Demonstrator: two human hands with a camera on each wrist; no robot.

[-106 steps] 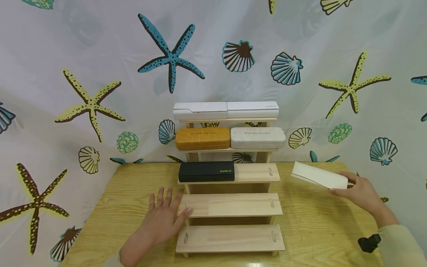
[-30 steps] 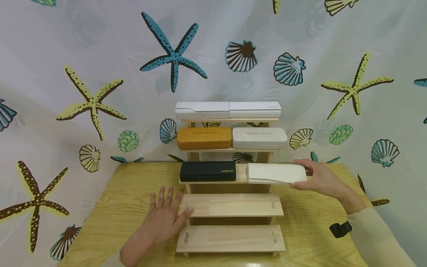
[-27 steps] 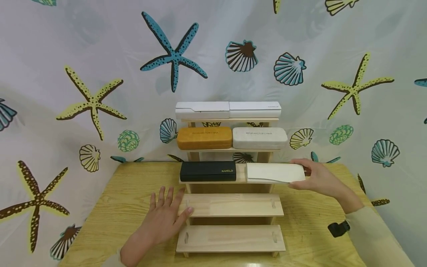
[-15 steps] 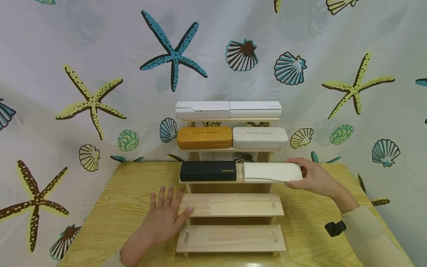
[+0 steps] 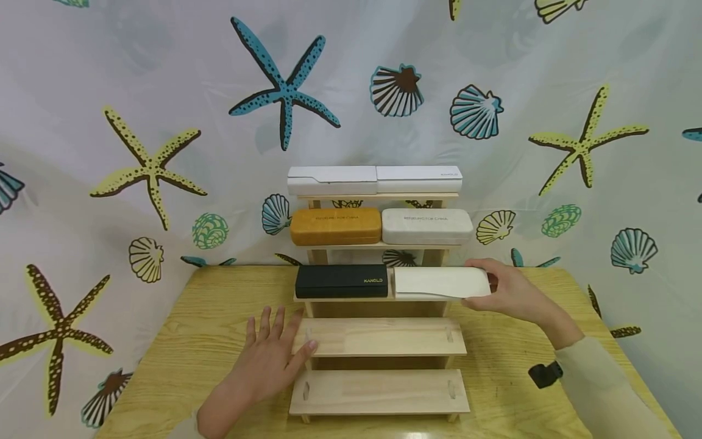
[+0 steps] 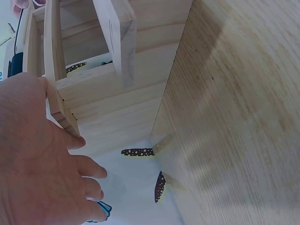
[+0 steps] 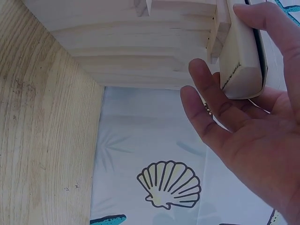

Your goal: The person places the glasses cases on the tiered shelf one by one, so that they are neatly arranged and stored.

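Note:
A cream-white glasses case lies on the middle tier of a stepped wooden rack, a narrow gap to the right of a black glasses case. My right hand holds its right end, thumb at the front and fingers behind. In the right wrist view the thumb presses one side of the cream case, with the lower fingers spread away from it. My left hand rests with outstretched fingers at the left end of the tier below. Its thumb lies on that board.
An orange case and a pale grey case share the tier above. Two white cases, left and right, line the top. A wooden table bears the rack, before a curtain with sea prints.
My right hand has brought the cream case from the right onto the middle tier, then slid it left, narrowing the gap to the black case. The left hand stays in place.

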